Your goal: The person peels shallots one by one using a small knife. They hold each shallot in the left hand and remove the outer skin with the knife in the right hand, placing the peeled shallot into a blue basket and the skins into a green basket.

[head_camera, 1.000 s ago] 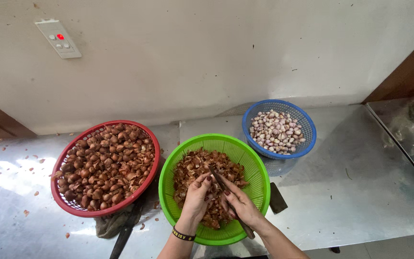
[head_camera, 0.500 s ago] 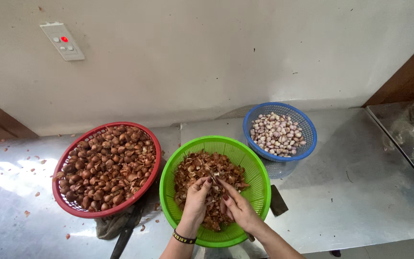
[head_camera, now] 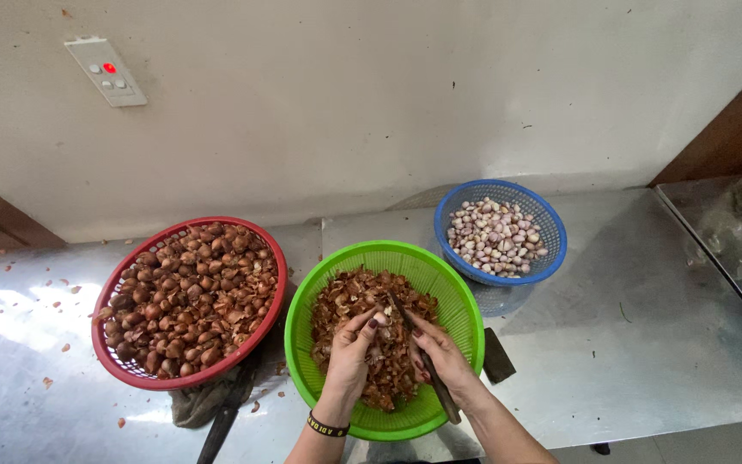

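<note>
1. Over the green basket [head_camera: 467, 322], at 6 o'clock, the left hand [head_camera: 352, 357] pinches a shallot [head_camera: 381, 332]; since a second ago both hands have edged slightly toward 12.
2. Right hand [head_camera: 441, 357] grips a knife [head_camera: 429, 371], blade meeting the shallot: peeling continues.
3. Unpeeled shallots fill the red basket [head_camera: 272, 249] at 9 o'clock; peeled ones fill the blue basket [head_camera: 556, 245] at 1 o'clock.

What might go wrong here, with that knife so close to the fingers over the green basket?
The knife in the right hand works close to the left hand, so a slip might nick a finger. Loose skins already lie scattered on the metal counter; more may spill past the rim of the green basket.
</note>
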A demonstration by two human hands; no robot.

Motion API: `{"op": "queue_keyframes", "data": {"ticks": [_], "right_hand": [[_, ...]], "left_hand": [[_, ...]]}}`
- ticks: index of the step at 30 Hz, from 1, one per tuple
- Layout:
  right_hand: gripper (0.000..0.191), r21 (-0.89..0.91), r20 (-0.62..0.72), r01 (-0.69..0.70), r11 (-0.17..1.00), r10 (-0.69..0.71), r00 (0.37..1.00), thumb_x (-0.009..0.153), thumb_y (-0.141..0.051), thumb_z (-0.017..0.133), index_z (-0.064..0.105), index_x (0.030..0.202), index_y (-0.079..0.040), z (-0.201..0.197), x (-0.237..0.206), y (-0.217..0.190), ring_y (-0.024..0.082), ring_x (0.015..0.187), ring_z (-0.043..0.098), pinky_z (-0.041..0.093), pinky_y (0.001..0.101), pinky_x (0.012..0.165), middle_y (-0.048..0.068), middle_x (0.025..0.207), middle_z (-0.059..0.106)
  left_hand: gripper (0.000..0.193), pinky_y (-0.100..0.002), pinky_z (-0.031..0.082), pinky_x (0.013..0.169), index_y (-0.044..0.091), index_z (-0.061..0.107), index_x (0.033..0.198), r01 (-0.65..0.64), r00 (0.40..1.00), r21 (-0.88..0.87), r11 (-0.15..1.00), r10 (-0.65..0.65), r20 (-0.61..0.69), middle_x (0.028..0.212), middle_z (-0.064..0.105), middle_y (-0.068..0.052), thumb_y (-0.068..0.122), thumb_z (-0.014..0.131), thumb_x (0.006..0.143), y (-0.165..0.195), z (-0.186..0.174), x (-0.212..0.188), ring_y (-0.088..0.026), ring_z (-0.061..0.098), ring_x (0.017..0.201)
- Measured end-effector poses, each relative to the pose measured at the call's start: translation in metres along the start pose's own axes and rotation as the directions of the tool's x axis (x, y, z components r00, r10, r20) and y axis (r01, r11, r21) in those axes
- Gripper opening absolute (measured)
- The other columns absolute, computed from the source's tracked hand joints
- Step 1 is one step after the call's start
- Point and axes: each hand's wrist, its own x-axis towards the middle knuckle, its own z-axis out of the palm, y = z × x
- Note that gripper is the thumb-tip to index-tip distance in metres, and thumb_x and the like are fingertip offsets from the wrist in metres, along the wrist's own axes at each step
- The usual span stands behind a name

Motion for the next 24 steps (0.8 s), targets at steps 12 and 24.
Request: {"op": "queue_keyframes", "data": {"ticks": [12,24], "right_hand": [[0.043,0.215,0.247,-0.129,0.968,0.074,0.966,0.109,-0.032,0.035,0.021,0.145,-0.011,0.001,-0.011,-0.004,0.011,0.047,0.042,0.040,0.0267,0.046,0.001,0.062,0.045],[0.056,0.151,0.182,-0.064,0.987,0.035,0.983,0.106,-0.024,0.040,0.037,0.161,-0.020,0.012,-0.019,-0.021,0.009,0.044,0.042,0.040,0.0244,0.043,-0.001,0.061,0.047]], "left_hand": [[0.024,-0.019,0.050,0.070,-0.001,0.072,0.119,-0.153,0.988,0.201,0.968,0.147,0.045,0.099,0.076,-0.001,0.005,0.069,0.096,-0.001,0.003,-0.004,-0.005,0.063,0.083],[0.024,-0.021,0.051,0.067,-0.002,0.072,0.119,-0.123,0.991,0.193,0.973,0.110,0.077,0.092,0.074,-0.002,0.006,0.071,0.096,0.008,0.005,-0.007,-0.006,0.062,0.076]]}}
